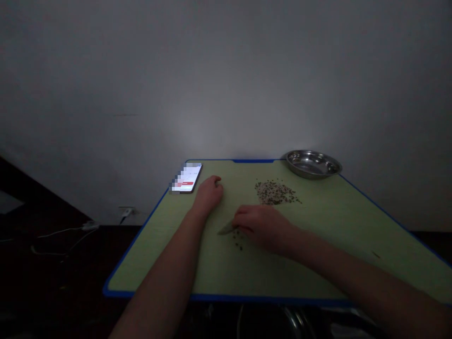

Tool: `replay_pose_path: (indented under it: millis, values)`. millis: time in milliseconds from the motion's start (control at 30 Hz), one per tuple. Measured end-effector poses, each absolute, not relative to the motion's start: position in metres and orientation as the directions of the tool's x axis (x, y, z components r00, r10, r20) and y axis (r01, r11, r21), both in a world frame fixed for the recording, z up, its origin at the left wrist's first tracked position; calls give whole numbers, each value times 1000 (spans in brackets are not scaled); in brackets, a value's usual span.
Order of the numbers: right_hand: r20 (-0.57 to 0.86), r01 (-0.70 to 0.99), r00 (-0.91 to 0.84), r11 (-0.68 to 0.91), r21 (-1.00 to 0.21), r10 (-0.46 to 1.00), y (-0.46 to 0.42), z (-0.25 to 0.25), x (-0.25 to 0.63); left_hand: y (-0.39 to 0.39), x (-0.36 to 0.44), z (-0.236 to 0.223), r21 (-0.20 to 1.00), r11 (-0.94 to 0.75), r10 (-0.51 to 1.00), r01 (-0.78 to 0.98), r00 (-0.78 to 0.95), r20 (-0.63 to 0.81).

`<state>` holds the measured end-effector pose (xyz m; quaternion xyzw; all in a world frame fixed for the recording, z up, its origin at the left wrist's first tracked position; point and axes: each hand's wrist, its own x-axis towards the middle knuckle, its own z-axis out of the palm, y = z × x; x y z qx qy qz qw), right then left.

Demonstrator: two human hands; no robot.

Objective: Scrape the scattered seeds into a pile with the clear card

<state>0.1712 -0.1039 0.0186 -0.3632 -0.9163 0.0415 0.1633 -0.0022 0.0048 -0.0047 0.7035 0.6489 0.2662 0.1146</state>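
A small knife (pixel 226 229) is in the right hand (pixel 261 226), whose fingers are closed around it, the dull blade pointing left out of the grip, low over the table; whether it touches the top I cannot tell. A few dark loose seeds (pixel 237 245) lie just beside that hand, on its near side. Just beyond the same hand spreads a heap of seeds (pixel 277 191), pale pinkish and dark ones mixed. The left hand (pixel 210 193) rests to the left, fingers loosely curled; I cannot tell whether its palm holds anything. Near it, farther left, lies a lit phone (pixel 188 179). Well beyond the right hand, to its right, a metal bowl (pixel 312 165) stands at the far edge of the green table (pixel 226 273).
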Motion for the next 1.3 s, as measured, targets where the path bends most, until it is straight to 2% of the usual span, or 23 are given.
replay_pose_path:
  millis: [300, 567, 800, 1000, 1067, 1167, 1300]
  values:
    - [259, 601, -719, 763, -236, 646, -146, 11, 214, 5, 0, -3, 454, -153, 971, 878, 48, 234]
    - [235, 613, -724, 761, -212, 649, -167, 13, 238, 5, -1, -4, 437, -165, 968, 884, 60, 244]
    - [172, 649, -703, 721, -243, 690, -180, 18, 245, 7, -1, -6, 432, -155, 968, 888, 50, 246]
    - [194, 728, -614, 644, -235, 765, -167, 31, 235, 9, -3, -8, 437, -149, 969, 887, 42, 245]
    - [167, 752, -582, 605, -262, 796, -157, 36, 231, 9, -4, -8, 436, -153, 966, 887, 42, 253]
    - [80, 750, -560, 545, -374, 825, -139, 39, 227, 9, -5, -8, 433, -152, 965, 889, 38, 260]
    - [-8, 721, -578, 506, -473, 816, -119, 35, 223, 7, -6, -8, 430, -145, 965, 891, 31, 260]
